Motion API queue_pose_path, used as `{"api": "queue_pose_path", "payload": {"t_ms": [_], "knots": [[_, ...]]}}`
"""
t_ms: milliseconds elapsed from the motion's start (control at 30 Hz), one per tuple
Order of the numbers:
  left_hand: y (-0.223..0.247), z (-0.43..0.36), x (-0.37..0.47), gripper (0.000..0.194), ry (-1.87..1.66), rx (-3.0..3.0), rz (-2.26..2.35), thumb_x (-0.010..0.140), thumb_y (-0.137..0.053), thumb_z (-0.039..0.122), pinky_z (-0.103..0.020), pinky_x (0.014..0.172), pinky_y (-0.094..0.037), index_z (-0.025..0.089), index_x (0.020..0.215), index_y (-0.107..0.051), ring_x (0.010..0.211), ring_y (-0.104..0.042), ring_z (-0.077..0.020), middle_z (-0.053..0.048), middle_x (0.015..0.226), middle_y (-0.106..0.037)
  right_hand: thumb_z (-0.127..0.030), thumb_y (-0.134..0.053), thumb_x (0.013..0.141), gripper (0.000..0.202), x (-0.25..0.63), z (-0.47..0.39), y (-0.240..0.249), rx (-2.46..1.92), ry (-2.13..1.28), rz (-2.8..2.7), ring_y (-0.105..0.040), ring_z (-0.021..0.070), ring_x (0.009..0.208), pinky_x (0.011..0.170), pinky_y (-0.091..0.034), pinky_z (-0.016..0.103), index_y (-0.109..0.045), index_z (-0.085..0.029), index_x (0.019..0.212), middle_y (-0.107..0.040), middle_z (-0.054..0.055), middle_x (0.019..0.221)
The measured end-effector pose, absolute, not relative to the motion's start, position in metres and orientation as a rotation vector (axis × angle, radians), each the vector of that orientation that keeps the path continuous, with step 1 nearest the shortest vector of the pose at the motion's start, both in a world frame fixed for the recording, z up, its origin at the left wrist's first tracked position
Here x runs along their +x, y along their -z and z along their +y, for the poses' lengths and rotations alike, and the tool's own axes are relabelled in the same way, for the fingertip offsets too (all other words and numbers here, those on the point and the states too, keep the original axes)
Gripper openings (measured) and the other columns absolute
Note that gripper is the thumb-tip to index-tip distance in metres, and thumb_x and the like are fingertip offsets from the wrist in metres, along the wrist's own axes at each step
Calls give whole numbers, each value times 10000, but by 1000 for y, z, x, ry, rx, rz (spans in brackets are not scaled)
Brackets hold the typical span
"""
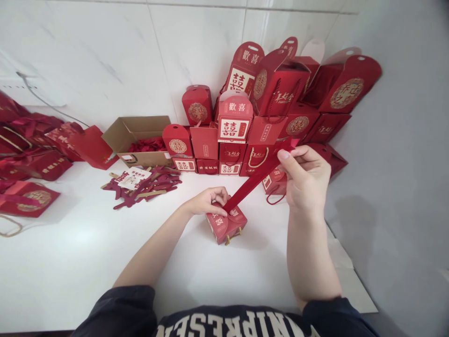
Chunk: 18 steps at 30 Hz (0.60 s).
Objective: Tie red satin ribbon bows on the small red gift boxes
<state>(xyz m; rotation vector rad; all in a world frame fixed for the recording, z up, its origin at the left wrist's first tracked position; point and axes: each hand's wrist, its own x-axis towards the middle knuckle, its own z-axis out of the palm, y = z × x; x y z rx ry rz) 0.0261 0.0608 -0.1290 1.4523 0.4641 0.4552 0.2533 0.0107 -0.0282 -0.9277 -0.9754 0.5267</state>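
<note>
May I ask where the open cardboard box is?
In the head view, the cardboard box stands left of centre, behind the maroon cutouts, beside stacked red boxes.

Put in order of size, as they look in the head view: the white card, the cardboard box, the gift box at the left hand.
From largest to smallest:
cardboard box
gift box
white card

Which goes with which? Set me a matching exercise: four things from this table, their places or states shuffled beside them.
Things
1. Red ribbon
2. Cardboard box
3. White card
4. Small red box

Places and states
A. Lying on a pile of dark red pieces
B. Under the left hand, with a gold cord
C. Slanting up to the right hand
D. Brown and open at the top

Right pairs: 1-C; 2-D; 3-A; 4-B
</note>
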Motion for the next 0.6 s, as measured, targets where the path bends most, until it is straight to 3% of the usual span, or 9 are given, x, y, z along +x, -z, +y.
{"api": "queue_pose_path", "payload": {"t_ms": [100, 267, 367, 600], "knots": [[132, 62, 25, 373, -454, 1434, 430, 613, -835, 233, -325, 778, -529, 133, 821, -541, 849, -687, -199, -94, 859, -722, -308, -785, 695, 215, 252, 10, 24, -907, -503, -1021, -520, 84, 497, 488, -449, 228, -593, -211, 698, -568, -51, 600], [131, 63, 27, 223, -478, 1642, 377, 652, -807, 244, -350, 899, -497, 120, 823, -737, 988, -646, -237, -138, 1020, -696, -277, -778, 711, 196, 239, 8, 8, -834, -499, -1185, -531, 81, 536, 523, -457, 232, -597, -206, 697, -582, -49, 638], [130, 62, 31, 190, -522, 1725, 372, 679, -788, 249, -372, 967, -463, 148, 840, -777, 1044, -621, -257, -132, 957, -718, -291, -752, 744, 182, 224, 1, -5, -818, -484, -1316, -535, 87, 555, 519, -446, 234, -600, -201, 700, -575, -44, 641], [134, 58, 35, 246, -527, 1719, 450, 680, -787, 294, -359, 952, -482, 173, 894, -778, 1011, -638, -241, -111, 956, -736, -419, -676, 791, 239, 196, 15, -5, -842, -577, -1431, -560, 87, 531, 498, -446, 219, -581, -203, 754, -558, -42, 636]]}}
